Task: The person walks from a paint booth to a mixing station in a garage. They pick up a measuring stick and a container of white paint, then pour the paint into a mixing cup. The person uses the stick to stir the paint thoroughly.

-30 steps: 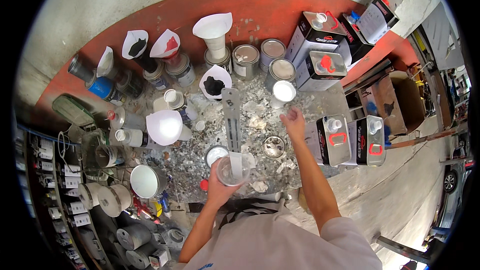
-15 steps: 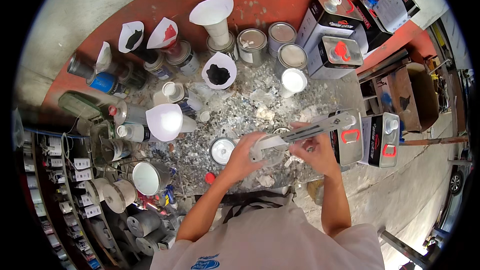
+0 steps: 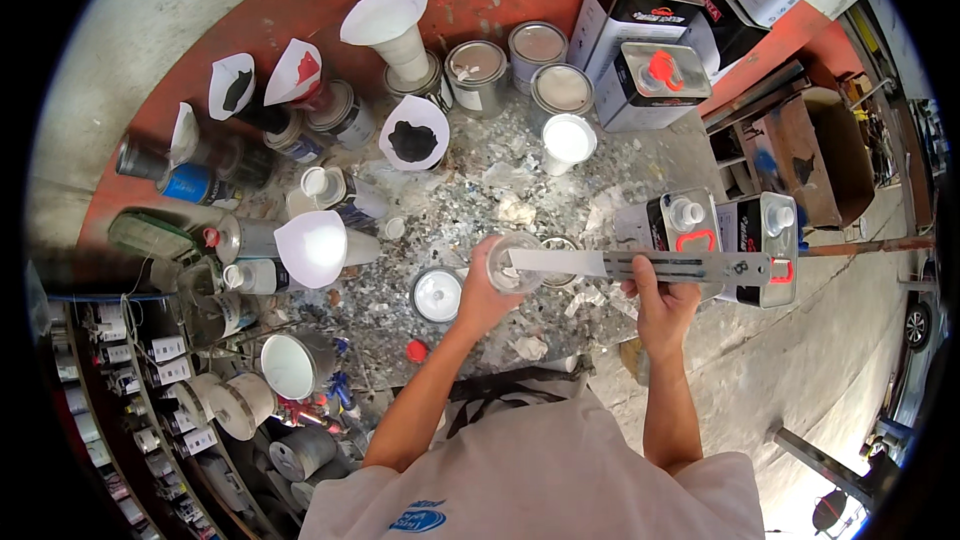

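Over the near middle of the paint-spattered table, my left hand [image 3: 483,302] is closed around a clear plastic cup [image 3: 516,282]. My right hand [image 3: 664,312] grips a long metal mixing stick [image 3: 715,266] with slots along it. The stick lies nearly level, and its white-coated end reaches over the cup's mouth. Whether that end touches the rim I cannot tell. Just left of the cup, a round can or lid with white inside [image 3: 437,295] sits on the table. Partly hidden below the stick is another round tin [image 3: 560,249].
Several paint cans and cups with paper collars line the back and left, among them a cup of white paint [image 3: 569,143]. Rectangular metal canisters [image 3: 655,90] stand at the back right, others [image 3: 765,240] beside my right hand. A red cap [image 3: 417,351] lies near the front edge.
My right hand has moved right, and the mixing stick has swung from slanting upward to nearly level, its white-coated end now showing above the cup. My left hand still holds the cup.
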